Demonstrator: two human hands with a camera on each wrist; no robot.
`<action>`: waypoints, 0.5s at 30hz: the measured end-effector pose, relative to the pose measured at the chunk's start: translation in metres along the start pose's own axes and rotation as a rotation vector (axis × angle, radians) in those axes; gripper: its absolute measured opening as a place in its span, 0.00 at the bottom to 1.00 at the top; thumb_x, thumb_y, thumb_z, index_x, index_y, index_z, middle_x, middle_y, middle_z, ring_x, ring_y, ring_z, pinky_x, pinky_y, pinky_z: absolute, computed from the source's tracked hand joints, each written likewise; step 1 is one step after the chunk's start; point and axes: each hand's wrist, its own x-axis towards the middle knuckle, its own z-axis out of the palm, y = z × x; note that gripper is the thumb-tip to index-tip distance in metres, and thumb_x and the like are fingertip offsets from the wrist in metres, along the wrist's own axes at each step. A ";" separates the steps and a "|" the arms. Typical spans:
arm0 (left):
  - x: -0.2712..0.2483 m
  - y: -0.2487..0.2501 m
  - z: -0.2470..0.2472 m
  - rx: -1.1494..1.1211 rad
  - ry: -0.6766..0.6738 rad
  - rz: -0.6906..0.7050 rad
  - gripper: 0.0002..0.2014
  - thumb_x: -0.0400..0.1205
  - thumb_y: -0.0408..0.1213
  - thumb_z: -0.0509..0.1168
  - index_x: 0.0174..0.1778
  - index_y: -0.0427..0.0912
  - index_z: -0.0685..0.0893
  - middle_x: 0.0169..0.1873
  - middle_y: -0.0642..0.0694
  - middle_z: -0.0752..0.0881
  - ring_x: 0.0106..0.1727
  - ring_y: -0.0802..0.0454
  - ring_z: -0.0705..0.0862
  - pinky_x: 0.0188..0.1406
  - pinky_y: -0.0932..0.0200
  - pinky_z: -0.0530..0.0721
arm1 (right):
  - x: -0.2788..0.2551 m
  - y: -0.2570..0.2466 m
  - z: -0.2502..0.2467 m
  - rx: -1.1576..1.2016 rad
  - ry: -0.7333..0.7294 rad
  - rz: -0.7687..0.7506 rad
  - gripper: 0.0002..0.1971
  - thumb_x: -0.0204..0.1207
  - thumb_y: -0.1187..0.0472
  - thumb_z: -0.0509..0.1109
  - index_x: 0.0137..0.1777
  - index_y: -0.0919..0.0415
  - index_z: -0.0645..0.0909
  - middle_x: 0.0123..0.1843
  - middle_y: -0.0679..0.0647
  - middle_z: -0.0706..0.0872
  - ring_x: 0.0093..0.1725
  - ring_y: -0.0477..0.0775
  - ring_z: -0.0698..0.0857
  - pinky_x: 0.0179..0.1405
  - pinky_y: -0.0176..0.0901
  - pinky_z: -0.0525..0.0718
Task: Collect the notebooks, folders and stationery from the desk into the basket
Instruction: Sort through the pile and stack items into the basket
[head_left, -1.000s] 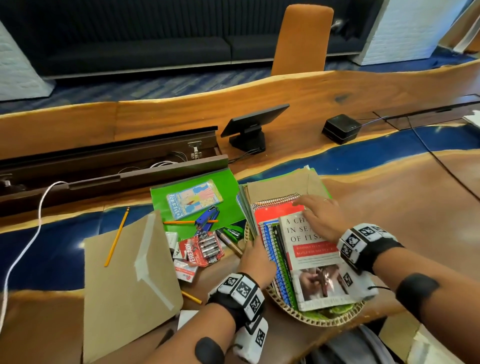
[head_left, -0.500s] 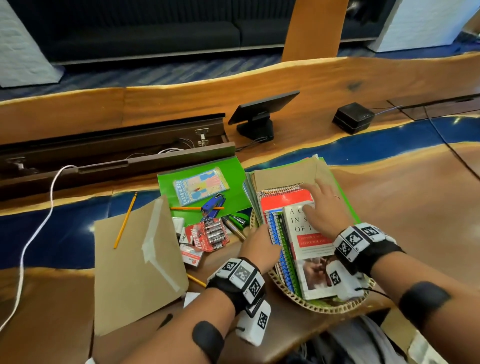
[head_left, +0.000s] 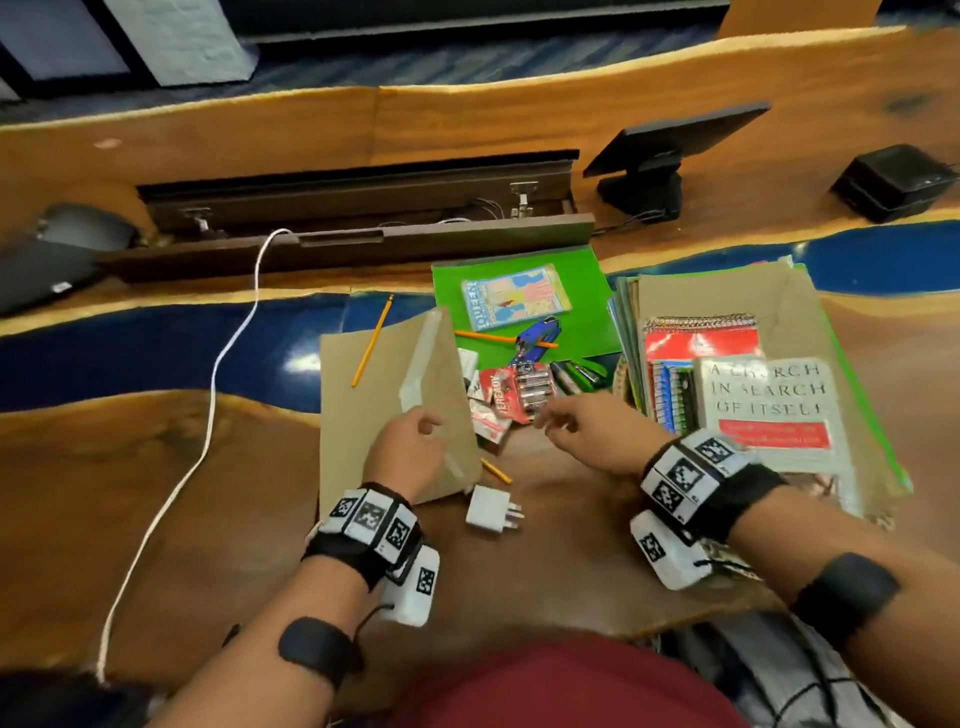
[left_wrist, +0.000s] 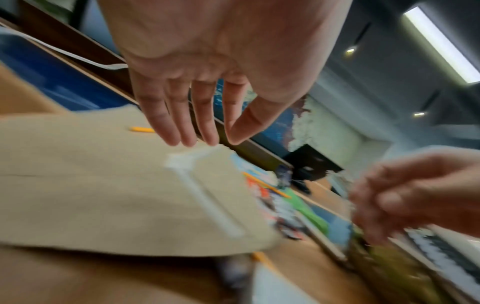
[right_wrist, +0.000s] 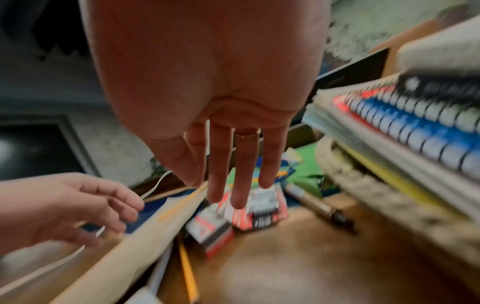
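Wood and blue resin make up the desk, seen from the head camera with the job partly done. On the right the basket already holds a stack: one book on top of at least three spiral notebooks, with folders beneath. Left on the desk are one brown envelope, one green folder, three pencils that I can count, one blue stapler, one battery pack and some small boxes. The left hand hangs over the envelope; the right hand reaches toward the batteries.

From the left wrist, the left hand's fingers are straight and spread just above the envelope, holding nothing.

From the right wrist, the right hand's fingers hang straight and empty over the battery pack, beside the wicker rim.
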 end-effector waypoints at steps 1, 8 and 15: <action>0.002 -0.016 -0.007 0.019 0.025 -0.022 0.14 0.80 0.31 0.65 0.59 0.48 0.85 0.60 0.45 0.84 0.62 0.46 0.81 0.60 0.56 0.77 | 0.002 -0.002 0.008 -0.024 -0.055 0.005 0.12 0.78 0.56 0.66 0.59 0.45 0.84 0.55 0.46 0.88 0.54 0.49 0.85 0.56 0.45 0.83; -0.001 -0.085 -0.042 0.171 0.181 -0.220 0.15 0.79 0.33 0.67 0.61 0.49 0.84 0.65 0.39 0.77 0.67 0.37 0.76 0.71 0.48 0.73 | 0.018 -0.021 0.048 -0.119 -0.136 -0.036 0.12 0.75 0.48 0.69 0.57 0.44 0.83 0.52 0.42 0.87 0.52 0.46 0.85 0.54 0.43 0.84; -0.011 -0.114 -0.056 0.105 0.189 -0.269 0.13 0.79 0.32 0.67 0.59 0.47 0.84 0.55 0.44 0.82 0.57 0.43 0.81 0.59 0.53 0.78 | 0.034 -0.037 0.083 -0.187 -0.102 -0.192 0.08 0.76 0.50 0.71 0.52 0.50 0.79 0.51 0.49 0.75 0.50 0.53 0.80 0.46 0.48 0.79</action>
